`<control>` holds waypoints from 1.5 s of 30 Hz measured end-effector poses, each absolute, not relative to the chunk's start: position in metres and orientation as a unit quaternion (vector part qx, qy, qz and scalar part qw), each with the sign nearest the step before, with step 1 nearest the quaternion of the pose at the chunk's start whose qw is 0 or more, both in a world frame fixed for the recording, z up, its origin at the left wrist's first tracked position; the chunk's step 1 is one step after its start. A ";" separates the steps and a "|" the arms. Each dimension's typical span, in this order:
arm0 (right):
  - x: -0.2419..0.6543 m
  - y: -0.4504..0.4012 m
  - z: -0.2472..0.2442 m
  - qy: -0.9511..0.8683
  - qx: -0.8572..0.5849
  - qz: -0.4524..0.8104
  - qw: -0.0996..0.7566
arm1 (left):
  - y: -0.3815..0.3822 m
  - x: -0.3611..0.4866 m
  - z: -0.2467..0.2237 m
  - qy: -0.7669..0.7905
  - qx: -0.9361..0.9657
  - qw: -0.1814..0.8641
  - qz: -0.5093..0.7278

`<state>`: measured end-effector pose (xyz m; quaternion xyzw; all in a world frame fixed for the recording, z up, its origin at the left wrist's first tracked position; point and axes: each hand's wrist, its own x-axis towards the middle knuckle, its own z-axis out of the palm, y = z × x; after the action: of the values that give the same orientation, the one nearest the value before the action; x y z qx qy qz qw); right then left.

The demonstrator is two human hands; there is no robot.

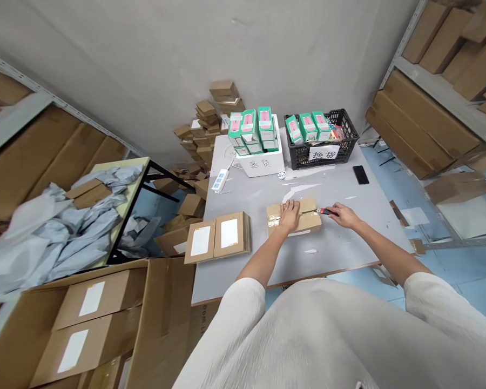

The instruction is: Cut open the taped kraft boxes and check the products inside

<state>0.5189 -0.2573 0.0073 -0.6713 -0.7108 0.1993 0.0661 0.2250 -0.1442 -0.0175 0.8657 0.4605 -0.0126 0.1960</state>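
Observation:
A taped cardboard box (309,221) lies on the grey table in front of me. My left hand (290,214) rests on its top with the fingers laid over the tape, pressing on it. In my right hand (343,215) is a red and black box cutter (326,211), gripped with the fingers wrapped round it. Its tip meets the right end of the box at the middle seam. How deep the blade sits in the tape is too small to tell.
A white bin (263,165) and a black crate (319,156) holding green-and-pink boxes stand at the table's back. A phone (360,174) lies right, a power strip (221,180) left. Labelled cardboard boxes (222,249) overhang the left edge. A large open carton (168,308) stands lower left.

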 end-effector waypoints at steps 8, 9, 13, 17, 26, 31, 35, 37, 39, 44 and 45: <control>0.552 -0.249 0.015 -0.642 -0.739 0.168 0.118 | -0.151 0.221 -0.022 0.467 0.863 0.192 0.001; 0.556 -0.248 0.017 -0.643 -0.737 0.174 0.115 | -0.151 0.221 -0.022 0.466 0.863 0.195 -0.001; 0.551 -0.245 0.018 -0.658 -0.715 0.206 0.120 | -0.149 0.223 -0.018 0.467 0.858 0.215 -0.008; 0.524 -0.232 0.012 -0.654 -0.705 0.235 0.143 | -0.156 0.222 -0.009 0.462 0.859 0.222 0.002; 0.454 -0.159 0.014 -0.723 -0.633 0.251 0.118 | -0.184 0.173 0.003 0.464 0.861 0.210 0.000; 0.437 -0.151 0.010 -0.712 -0.649 0.258 0.076 | -0.186 0.154 0.007 0.453 0.874 0.175 -0.006; 0.446 -0.159 0.013 -0.692 -0.674 0.254 0.056 | -0.182 0.149 0.012 0.459 0.875 0.154 0.003; 0.452 -0.166 0.016 -0.680 -0.682 0.263 0.053 | -0.178 0.146 0.013 0.476 0.867 0.149 -0.003; 0.457 -0.176 0.018 -0.670 -0.685 0.281 0.055 | -0.173 0.143 0.013 0.493 0.857 0.148 -0.014; 0.458 -0.202 0.024 -0.648 -0.690 0.319 0.057 | -0.150 0.140 0.009 0.500 0.849 0.162 -0.047; 0.456 -0.206 0.025 -0.645 -0.690 0.325 0.058 | -0.145 0.139 0.008 0.496 0.851 0.165 -0.047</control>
<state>0.4556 -0.2063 0.0248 -0.6898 -0.6445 0.3246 0.0576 0.1392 -0.1451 0.0080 0.8511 0.4962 -0.0470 0.1646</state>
